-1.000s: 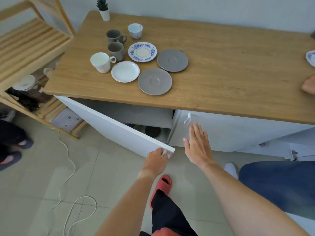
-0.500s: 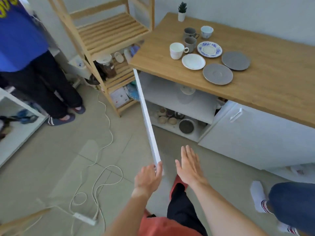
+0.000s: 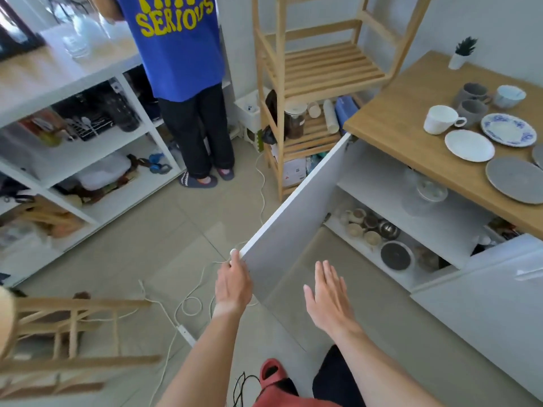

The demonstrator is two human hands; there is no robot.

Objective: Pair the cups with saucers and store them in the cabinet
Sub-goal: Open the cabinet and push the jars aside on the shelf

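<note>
My left hand (image 3: 233, 284) grips the free edge of the white cabinet door (image 3: 296, 218), which stands wide open. My right hand (image 3: 330, 292) hovers flat and open beside it, holding nothing. On the wooden counter (image 3: 405, 124) at the right stand a white cup (image 3: 440, 119), two grey mugs (image 3: 471, 102) and a pale blue cup (image 3: 508, 96). Beside them lie a white saucer (image 3: 469, 145), a blue-patterned saucer (image 3: 508, 129) and a grey saucer (image 3: 515, 179). The open cabinet (image 3: 382, 186) shows a shelf and small crockery on its floor.
A person in a blue shirt (image 3: 179, 45) stands by a white shelving unit (image 3: 73, 148) at the left. A wooden rack (image 3: 311, 83) stands next to the counter. White cables (image 3: 188, 306) lie on the tiled floor. A wooden chair (image 3: 58, 339) sits at lower left. The right cabinet door (image 3: 484, 304) is shut.
My left hand has swung the cabinet door further open to the left, and my view has turned left. My right hand stays open next to it.
</note>
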